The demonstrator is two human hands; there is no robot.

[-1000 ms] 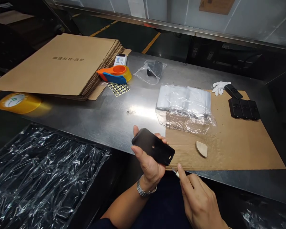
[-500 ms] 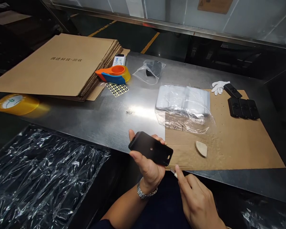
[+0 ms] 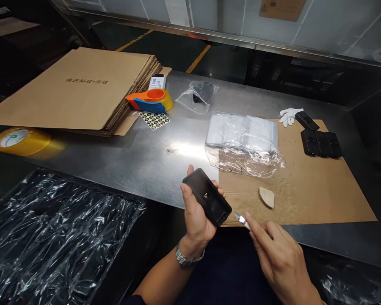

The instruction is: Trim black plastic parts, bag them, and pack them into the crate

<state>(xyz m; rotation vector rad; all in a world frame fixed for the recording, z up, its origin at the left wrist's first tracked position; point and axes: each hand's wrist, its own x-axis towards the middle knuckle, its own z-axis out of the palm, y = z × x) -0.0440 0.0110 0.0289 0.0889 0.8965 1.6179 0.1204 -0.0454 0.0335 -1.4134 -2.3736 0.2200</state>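
A black rectangular case [image 3: 203, 192] with a small hole near its middle lies tilted in my left hand [image 3: 197, 224], its fingers and thumb wrapped round the edges. My right hand [image 3: 279, 254] is closed on a small knife [image 3: 242, 220] with a pointed metal blade. The blade tip is a little to the right of the case's lower end, apart from it. Beyond the hands, a pale wedge-shaped piece [image 3: 266, 198] rests on a cardboard sheet [image 3: 324, 199].
Clear plastic bags [image 3: 243, 133] lie on the metal table [image 3: 139, 161]. Several black cases [image 3: 321, 143] and a white glove [image 3: 288, 116] are at right. Stacked cardboard [image 3: 82, 93], a tape dispenser [image 3: 150, 101] and stickers [image 3: 155, 120] are at left. Black plastic wrap [image 3: 51, 237] fills the lower left.
The case has turned in my left hand, its inner side now facing up more. My right hand has moved right, drawing the knife away from the case, and more of the blade shows.
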